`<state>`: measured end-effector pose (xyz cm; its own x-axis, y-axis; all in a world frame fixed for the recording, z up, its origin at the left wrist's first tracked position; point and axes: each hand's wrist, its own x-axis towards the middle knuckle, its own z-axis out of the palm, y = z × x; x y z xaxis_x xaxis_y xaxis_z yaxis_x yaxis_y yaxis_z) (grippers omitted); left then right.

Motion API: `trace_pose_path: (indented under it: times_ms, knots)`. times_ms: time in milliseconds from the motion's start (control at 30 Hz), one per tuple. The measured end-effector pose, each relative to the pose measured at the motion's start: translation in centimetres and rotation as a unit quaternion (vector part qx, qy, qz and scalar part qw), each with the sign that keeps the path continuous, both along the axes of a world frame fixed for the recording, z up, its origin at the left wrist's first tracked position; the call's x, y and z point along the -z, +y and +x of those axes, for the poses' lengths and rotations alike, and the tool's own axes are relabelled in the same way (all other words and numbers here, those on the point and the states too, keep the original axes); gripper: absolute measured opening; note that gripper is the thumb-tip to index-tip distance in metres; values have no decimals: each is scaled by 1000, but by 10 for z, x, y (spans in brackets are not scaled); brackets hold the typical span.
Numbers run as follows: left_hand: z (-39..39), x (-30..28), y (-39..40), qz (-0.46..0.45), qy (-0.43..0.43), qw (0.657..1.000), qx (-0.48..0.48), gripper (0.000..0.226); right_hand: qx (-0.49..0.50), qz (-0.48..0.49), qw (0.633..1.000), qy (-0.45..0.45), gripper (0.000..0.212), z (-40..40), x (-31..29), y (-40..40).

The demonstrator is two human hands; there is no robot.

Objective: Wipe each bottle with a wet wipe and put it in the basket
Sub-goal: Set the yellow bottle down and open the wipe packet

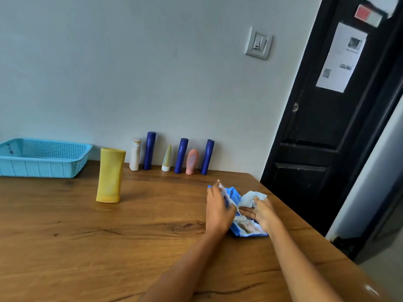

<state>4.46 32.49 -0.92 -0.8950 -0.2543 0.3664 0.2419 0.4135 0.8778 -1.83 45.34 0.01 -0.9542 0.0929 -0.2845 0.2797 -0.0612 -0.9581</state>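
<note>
A blue pack of wet wipes [248, 228] lies on the wooden table [109, 236] at the right. My left hand [218, 209] holds its flap up. My right hand [262, 211] grips a crumpled white wipe [250, 198] over the pack. A tall yellow bottle [110, 175] stands alone left of centre. Along the wall stand a white bottle [135, 154], three dark blue bottles [149, 151] [181, 155] [207, 157], a small pale green tube [167, 158] and a pink bottle [192, 161]. A light blue basket [43, 166] sits at the far left; I see nothing in it.
A black door [322, 127] with a paper sheet [340, 57] stands right of the table's far corner. A wall switch [259, 43] is above the bottles. The table's right edge runs diagonally towards me.
</note>
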Motion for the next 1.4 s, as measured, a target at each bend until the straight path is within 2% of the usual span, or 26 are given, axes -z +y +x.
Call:
trace_pose_path:
  times_ms: [67, 133, 200, 267, 300, 367, 433, 500, 567, 600, 667, 800, 933, 1000, 1067, 1200, 1300, 1400]
  knots:
    - [-4, 1, 1, -143, 4, 989, 33, 55, 8, -12, 1000, -10, 41, 0, -1, 0]
    - [-8, 4, 3, -257, -43, 962, 78, 52, 49, -1, 999, 11, 39, -4, -5, -2]
    - [-12, 6, 4, -335, -95, 932, 96, 49, 127, 38, 988, 76, 39, -15, -10, -2]
    - [-16, 6, 5, -389, -103, 910, 98, 46, 227, 99, 956, 159, 37, -23, -19, 5]
    - [-17, 5, 6, -401, -100, 905, 98, 45, 277, 100, 938, 186, 35, -25, -25, 9]
    - [-17, 4, 7, -416, -98, 899, 98, 44, 330, -24, 919, 216, 35, -26, -38, 16]
    - [-19, 5, 8, -428, -102, 892, 103, 42, 320, -155, 907, 225, 37, -26, -48, 24]
    - [-21, 5, 9, -445, -111, 881, 115, 41, 270, -197, 921, 200, 40, -23, -49, 26]
    - [-22, 4, 9, -462, -114, 871, 125, 42, 197, -142, 957, 157, 42, -21, -40, 20]
    - [-22, 4, 9, -468, -116, 867, 126, 42, 164, -83, 973, 138, 43, -20, -35, 14]
    - [-20, 4, 9, -480, -109, 862, 122, 43, 114, 9, 987, 113, 43, -16, -27, 4]
    - [-21, 7, 8, -481, -102, 862, 124, 45, 53, 56, 997, 14, 44, -10, -27, -13]
    - [-22, 5, 8, -461, -128, 869, 128, 48, 52, 77, 995, -39, 46, -9, -30, -14]
    - [-22, 4, 10, -438, -111, 889, 72, 49, 43, 78, 996, -13, 38, -12, -26, -9]
    - [-23, 3, 11, -418, -87, 904, 18, 50, 74, 87, 993, 42, 35, -17, -17, -2]
    - [-30, 2, 16, -393, -102, 912, 55, 39, 108, 31, 984, 139, 37, -20, -8, 8]
    - [-32, -3, 19, -292, -115, 947, 72, 36, 57, 26, 981, 181, 28, -14, -16, 3]
    - [-30, -11, 7, -135, -83, 987, 21, 31, 45, 58, 972, 223, 21, -10, -26, -7]
